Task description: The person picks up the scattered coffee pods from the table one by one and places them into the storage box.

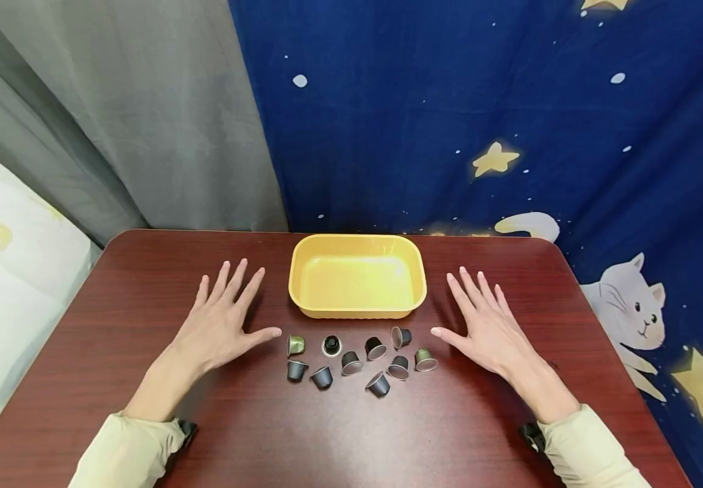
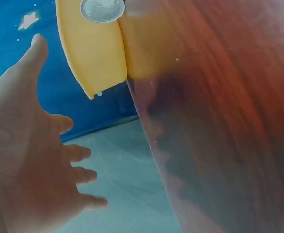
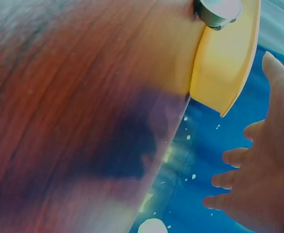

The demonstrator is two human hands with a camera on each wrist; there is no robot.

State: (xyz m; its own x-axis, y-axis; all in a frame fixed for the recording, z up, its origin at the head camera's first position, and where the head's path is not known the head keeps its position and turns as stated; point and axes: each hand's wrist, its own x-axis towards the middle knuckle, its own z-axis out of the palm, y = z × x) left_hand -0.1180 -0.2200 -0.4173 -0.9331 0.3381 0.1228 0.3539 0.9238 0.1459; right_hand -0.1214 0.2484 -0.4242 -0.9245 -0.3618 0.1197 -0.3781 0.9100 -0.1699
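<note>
Several small coffee capsules lie scattered in front of a yellow plastic tub, most of them tipped on their sides. One green capsule is at the left of the group, another green capsule at its right. The others are black or dark grey, such as the dark capsule nearest the front. My left hand, fingers spread and holding nothing, is left of the capsules, its thumb tip close to the left green one. To their right, my right hand mirrors it, likewise spread and holding nothing.
Everything lies on a dark red-brown wooden table with rounded far corners. The tub stands near the far edge and has nothing inside. Behind the table hang a grey curtain and a blue curtain with stars and a cat.
</note>
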